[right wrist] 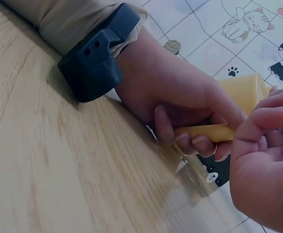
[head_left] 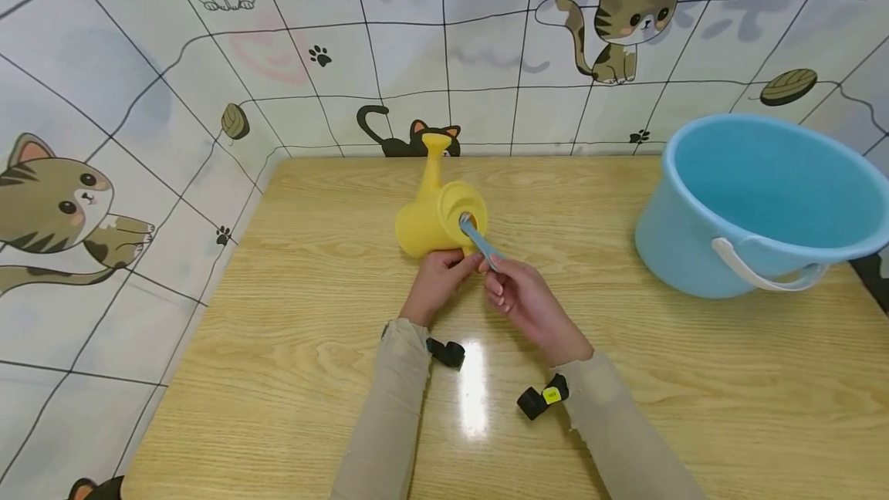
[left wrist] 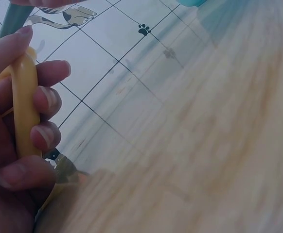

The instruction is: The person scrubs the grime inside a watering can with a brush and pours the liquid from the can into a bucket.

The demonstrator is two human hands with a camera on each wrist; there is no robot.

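Note:
A yellow watering can (head_left: pixel 424 226) is tipped with its round opening towards me and its spout pointing away. My left hand (head_left: pixel 437 280) grips its handle (left wrist: pixel 25 107), with the fingers curled round it in the left wrist view. My right hand (head_left: pixel 524 299) pinches a slim blue stick-like tool (head_left: pixel 479 240) between thumb and fingers. The tool's far end is at the can's opening, partly inside, so its kind cannot be told. The right wrist view shows the left hand on the handle, with the right hand (right wrist: pixel 268 160) close beside it.
A large light blue bucket (head_left: pixel 701 238) with a white handle grip stands on the right of the wooden table (head_left: pixel 312 346). Tiled walls (head_left: pixel 486 52) with cat drawings close off the back and left sides. A black camera (head_left: pixel 533 403) is strapped at the right wrist.

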